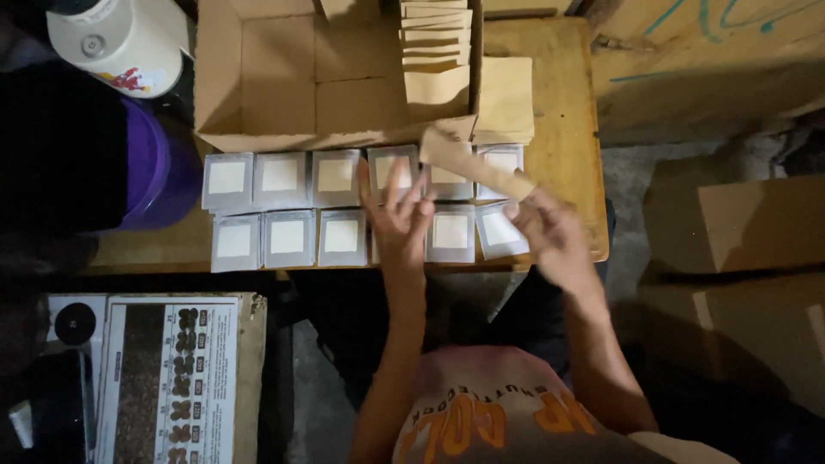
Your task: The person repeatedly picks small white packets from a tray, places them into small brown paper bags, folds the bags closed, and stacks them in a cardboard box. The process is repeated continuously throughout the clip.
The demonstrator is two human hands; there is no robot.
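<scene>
The right hand (554,232), its grip pinched on a tan paper sleeve (475,163) angled toward eleven o'clock, lifts it above two neat rows of grey packets (284,206) on the counter (567,146), while the left hand (400,219) hovers spread, empty.

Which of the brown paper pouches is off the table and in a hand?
The blurred brown pouch held by the right hand, raised over the grey packets. The others stand in the cardboard box or lie stacked beside it.

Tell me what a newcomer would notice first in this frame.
Two rows of grey packets with pale square windows cover the wooden table. The right hand holds a brown paper envelope above them; the left hand hovers spread. Behind sits an open cardboard box.
</scene>
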